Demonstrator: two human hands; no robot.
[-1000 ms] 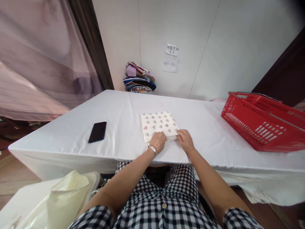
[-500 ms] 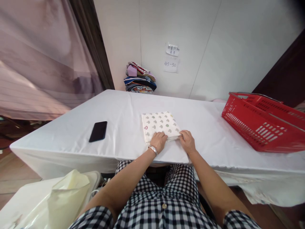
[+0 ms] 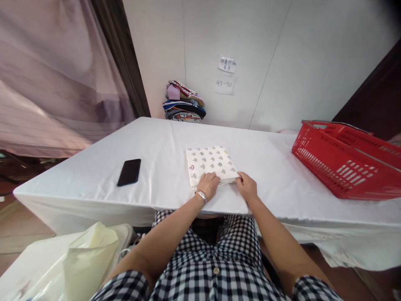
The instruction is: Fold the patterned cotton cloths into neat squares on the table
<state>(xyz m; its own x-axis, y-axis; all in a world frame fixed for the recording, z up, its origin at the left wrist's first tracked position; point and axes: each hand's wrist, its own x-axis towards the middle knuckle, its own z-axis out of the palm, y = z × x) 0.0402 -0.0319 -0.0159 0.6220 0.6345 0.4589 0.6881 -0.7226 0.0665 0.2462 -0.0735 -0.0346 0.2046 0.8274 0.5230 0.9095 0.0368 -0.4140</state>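
A folded white cloth (image 3: pixel 209 161), printed with grey mushroom shapes and a few red, green and yellow ones, lies on the white-covered table (image 3: pixel 163 163) in front of me. My left hand (image 3: pixel 208 186), with a silver bracelet at the wrist, rests on the cloth's near edge. Its fingers lie on top of the fabric, pressing lightly, and part of that edge is hidden beneath it. At the near right corner, my right hand (image 3: pixel 247 186) is closed, pinching the cloth between thumb and fingers. Several layers show along the near edge between the hands.
A black phone (image 3: pixel 129 172) lies to the left on the table. The red basket (image 3: pixel 351 163) stands at the right. Against the wall is a stack of folded fabrics (image 3: pixel 184 104). A pale yellow bag (image 3: pixel 89 259) sits at lower left.
My right hand's fingers have shifted slightly at the cloth's near right corner, which now lies a little flatter. The left hand and the cloth have hardly moved.
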